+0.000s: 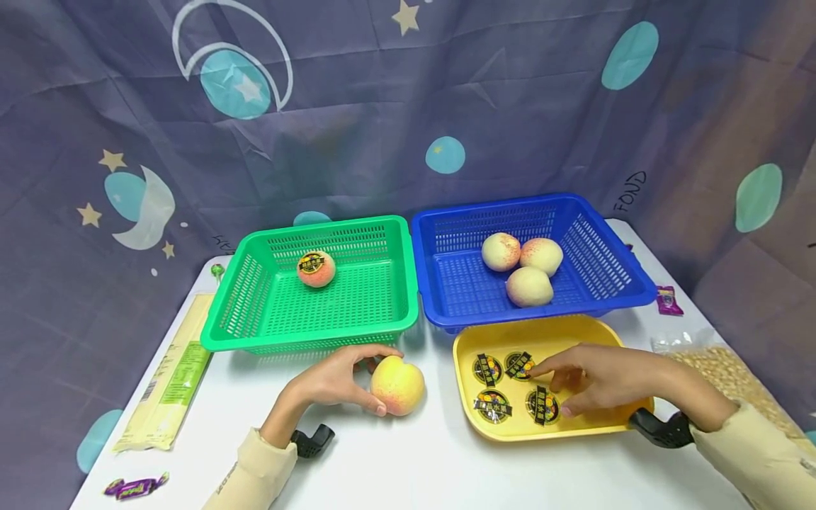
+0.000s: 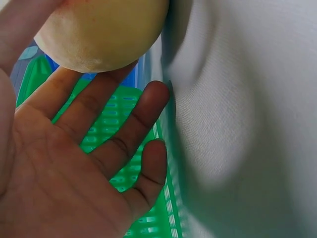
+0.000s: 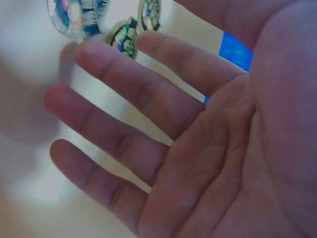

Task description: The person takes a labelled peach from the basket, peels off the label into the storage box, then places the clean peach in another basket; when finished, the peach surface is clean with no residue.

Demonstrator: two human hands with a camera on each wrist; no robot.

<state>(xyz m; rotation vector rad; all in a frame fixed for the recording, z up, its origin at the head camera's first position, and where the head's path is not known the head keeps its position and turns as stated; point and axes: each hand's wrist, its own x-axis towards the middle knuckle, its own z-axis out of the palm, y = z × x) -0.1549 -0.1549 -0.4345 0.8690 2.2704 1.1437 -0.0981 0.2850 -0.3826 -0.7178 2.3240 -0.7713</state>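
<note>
Left of the yellow tray [image 1: 503, 341], the left hand [image 1: 334, 379] grips a peach [image 1: 398, 387], seemingly steadying it, while the right hand [image 1: 608, 379] extends relaxed fingers over the tray's stickers [image 1: 492, 406], apparently spaced for picking.

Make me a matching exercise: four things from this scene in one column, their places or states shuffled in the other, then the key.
Things
1. Left hand
2. Right hand
3. Labelled peach
4. Three peaches

Places or states
A. In the blue basket
B. Gripping a yellow peach
C. In the green basket
D. Over the yellow tray

Right pairs: 1-B, 2-D, 3-C, 4-A
</note>
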